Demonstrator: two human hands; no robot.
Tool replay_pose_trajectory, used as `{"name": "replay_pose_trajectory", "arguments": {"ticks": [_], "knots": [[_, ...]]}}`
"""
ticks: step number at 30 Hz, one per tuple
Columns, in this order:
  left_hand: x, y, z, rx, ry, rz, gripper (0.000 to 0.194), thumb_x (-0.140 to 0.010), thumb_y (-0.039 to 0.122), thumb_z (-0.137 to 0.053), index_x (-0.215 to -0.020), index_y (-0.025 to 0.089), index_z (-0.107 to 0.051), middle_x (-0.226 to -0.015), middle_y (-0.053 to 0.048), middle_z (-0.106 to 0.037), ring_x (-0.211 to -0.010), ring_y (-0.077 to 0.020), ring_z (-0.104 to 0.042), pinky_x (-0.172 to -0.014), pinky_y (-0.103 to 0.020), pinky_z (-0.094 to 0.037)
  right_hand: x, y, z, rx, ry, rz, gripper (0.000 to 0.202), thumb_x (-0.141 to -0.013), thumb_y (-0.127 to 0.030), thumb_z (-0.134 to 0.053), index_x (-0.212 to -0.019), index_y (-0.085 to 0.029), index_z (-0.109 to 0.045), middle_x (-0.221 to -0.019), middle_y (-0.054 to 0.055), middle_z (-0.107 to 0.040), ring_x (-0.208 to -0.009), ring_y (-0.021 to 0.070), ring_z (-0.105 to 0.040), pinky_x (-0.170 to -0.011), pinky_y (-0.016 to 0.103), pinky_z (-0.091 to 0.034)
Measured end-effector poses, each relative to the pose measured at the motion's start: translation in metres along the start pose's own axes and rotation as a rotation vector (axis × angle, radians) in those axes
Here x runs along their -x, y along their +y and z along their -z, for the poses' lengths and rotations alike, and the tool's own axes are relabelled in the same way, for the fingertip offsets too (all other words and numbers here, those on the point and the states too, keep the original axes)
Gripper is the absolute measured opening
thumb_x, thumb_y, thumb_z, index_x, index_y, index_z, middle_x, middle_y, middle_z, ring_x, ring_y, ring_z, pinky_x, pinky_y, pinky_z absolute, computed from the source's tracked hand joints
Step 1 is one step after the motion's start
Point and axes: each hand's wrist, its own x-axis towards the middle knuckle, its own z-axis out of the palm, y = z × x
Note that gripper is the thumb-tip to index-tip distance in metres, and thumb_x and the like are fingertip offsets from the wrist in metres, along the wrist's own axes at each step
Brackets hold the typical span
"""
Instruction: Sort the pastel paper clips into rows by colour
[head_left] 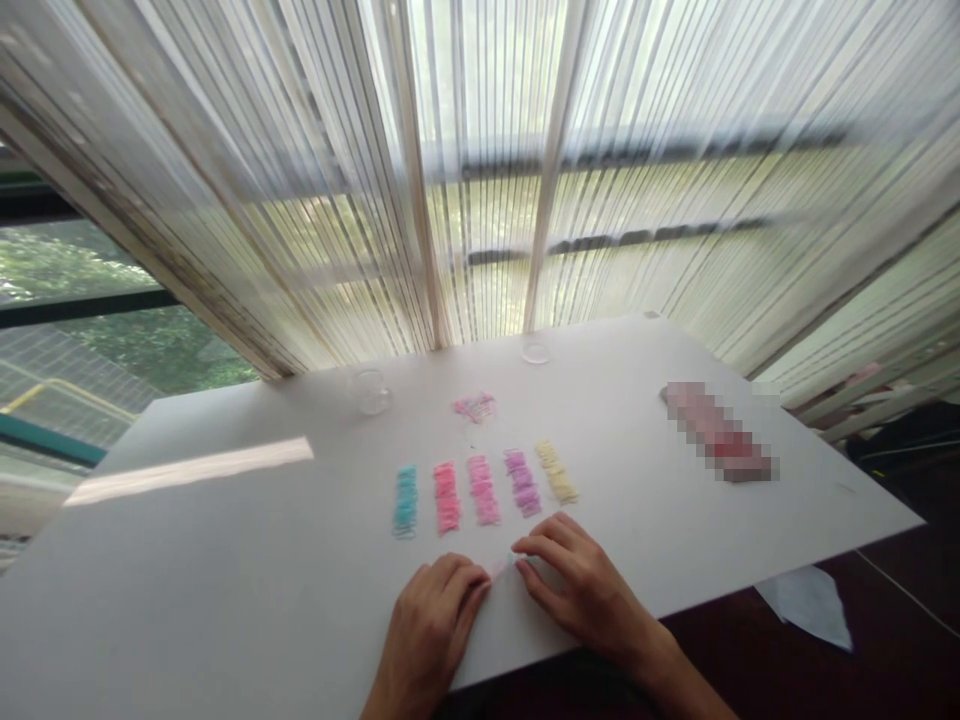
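Left hand [437, 612] and right hand [576, 578] pinch bands [501, 568], a clear container [367, 394] beyond.

We had five separate rows side by side: blue bands [406, 502], coral bands [446, 497], pink bands [483, 490], purple bands [522, 483] and yellow bands [556, 472]. Nearer us, a thin pink strip [499, 570] slanted up rightward, pale blue at its right end.

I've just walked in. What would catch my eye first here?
Probably the five bright rows of small pieces, blue-green, coral, pink, purple and yellow, side by side on the white table. Next, the left hand and right hand at the near edge, with a thin pinkish strand between their fingertips. Behind the table hangs a tall, sheer striped curtain.
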Motion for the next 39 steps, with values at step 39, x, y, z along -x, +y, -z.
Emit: {"name": "replay_pose_trajectory", "arguments": {"ticks": [39], "knots": [[-0.001,0.011,-0.002,0.124,0.108,0.044,0.011,-0.104,0.018,-0.055,-0.101,0.021,-0.066,-0.086,-0.003,-0.076,-0.073,-0.0152,-0.074,-0.070,-0.024,-0.059,-0.003,0.000,-0.012,-0.014,-0.013,0.126,0.015,-0.100,-0.012,-0.060,-0.106,-0.023,-0.069,-0.087,0.005,-0.068,-0.083,0.0202,-0.062,-0.070,0.031,-0.058]]}}
